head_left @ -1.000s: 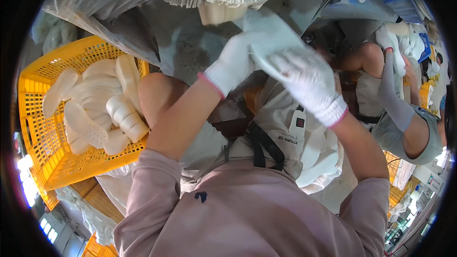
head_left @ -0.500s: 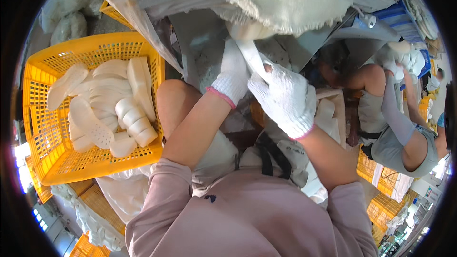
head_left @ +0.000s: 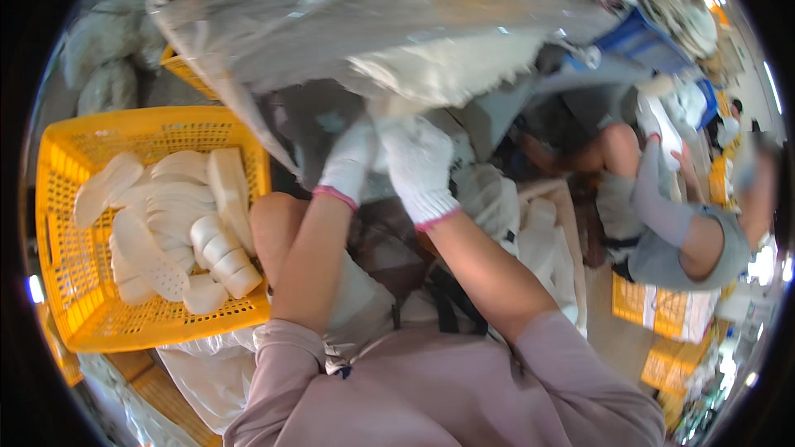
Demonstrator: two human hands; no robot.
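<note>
Both my hands wear white knit gloves with pink cuffs and meet under a fluffy off-white buffing wheel (head_left: 447,74). My left hand (head_left: 348,161) is closed at the left, its fingertips hidden near the wheel. My right hand (head_left: 421,161) is curled close beside it. Between them and the wheel shows a pale edge of a white shoe sole (head_left: 389,108), mostly covered by the gloves. At my left, a yellow plastic basket (head_left: 157,339) holds several white soles, among them a perforated sole (head_left: 147,252) and a row of rounded heel pieces (head_left: 225,257).
Grey plastic sheeting (head_left: 273,25) hangs over the wheel. Beyond my right knee stands a pale-lined container with white pieces (head_left: 542,236). At the right a co-worker's sleeved arm (head_left: 658,199) reaches towards a white piece. More yellow baskets (head_left: 650,306) stand at the lower right.
My right hand has moved left and up, closer to my left hand, and the sole is now mostly hidden. The whole view has shifted, with the basket lower.
</note>
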